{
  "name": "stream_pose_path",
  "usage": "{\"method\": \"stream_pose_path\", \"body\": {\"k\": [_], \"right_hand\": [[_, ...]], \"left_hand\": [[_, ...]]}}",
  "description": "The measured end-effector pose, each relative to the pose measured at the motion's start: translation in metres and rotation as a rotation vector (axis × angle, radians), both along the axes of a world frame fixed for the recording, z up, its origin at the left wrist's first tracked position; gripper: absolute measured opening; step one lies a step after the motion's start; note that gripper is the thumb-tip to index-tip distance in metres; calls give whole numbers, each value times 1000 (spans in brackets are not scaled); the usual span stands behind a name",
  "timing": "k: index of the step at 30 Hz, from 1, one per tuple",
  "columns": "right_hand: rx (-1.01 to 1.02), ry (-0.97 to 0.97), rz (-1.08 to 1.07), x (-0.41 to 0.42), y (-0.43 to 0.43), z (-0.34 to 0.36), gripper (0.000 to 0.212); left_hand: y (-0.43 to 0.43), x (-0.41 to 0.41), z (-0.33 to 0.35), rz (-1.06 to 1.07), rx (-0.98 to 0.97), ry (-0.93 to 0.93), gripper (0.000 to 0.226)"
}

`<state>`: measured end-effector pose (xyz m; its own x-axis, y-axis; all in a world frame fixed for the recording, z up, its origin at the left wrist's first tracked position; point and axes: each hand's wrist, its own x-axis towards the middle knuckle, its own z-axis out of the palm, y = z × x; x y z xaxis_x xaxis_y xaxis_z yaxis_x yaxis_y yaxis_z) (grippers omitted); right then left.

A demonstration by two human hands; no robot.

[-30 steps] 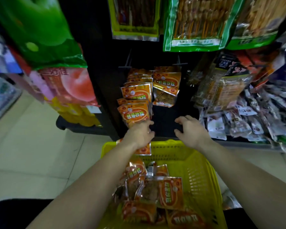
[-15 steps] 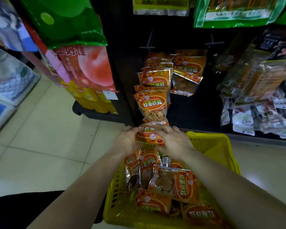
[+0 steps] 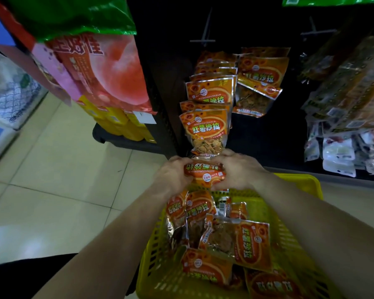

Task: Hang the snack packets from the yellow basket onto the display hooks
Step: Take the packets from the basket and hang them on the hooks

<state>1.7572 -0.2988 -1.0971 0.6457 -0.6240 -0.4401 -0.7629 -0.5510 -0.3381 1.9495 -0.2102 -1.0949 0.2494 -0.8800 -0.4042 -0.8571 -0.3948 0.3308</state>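
Gripping one orange packet with left hand and right hand clamped on its ends, over the yellow basket rim, print inverted: flip it header-up before threading it beside the hanging packets.

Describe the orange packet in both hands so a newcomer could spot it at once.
Start at the yellow basket full of orange snack packets. Just above its far rim, below the column of hanging packets, sits one packet gripped between the left hand and right hand. Unlike its neighbours, it neither hangs nor lies in the basket.
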Motion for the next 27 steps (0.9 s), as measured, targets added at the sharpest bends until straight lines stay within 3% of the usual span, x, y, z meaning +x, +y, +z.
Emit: {"method": "stream_pose_path", "body": {"k": [5, 11, 14, 17, 21, 27], "right_hand": [[-67, -20, 37, -7, 10, -8, 107], [-136, -112, -69, -6, -5, -9, 59], [-142, -155, -115, 0, -20, -5, 53], [-136, -188, -188, 7, -37, -2, 51], [-162, -213, -287, 15, -50, -3, 52], [-232, -345, -443, 17, -58, -11, 49]], "left_hand": [[-16, -1, -5, 37, -50, -5, 43], [-26, 1, -6, 175, -172, 5, 48], [-21, 0, -2, 233, -300, 50, 47], [-15, -3, 1, 288, -413, 26, 33], [-17, -6, -6, 219, -265, 48, 17], [-38, -21, -25, -6, -28, 25, 45]]}}
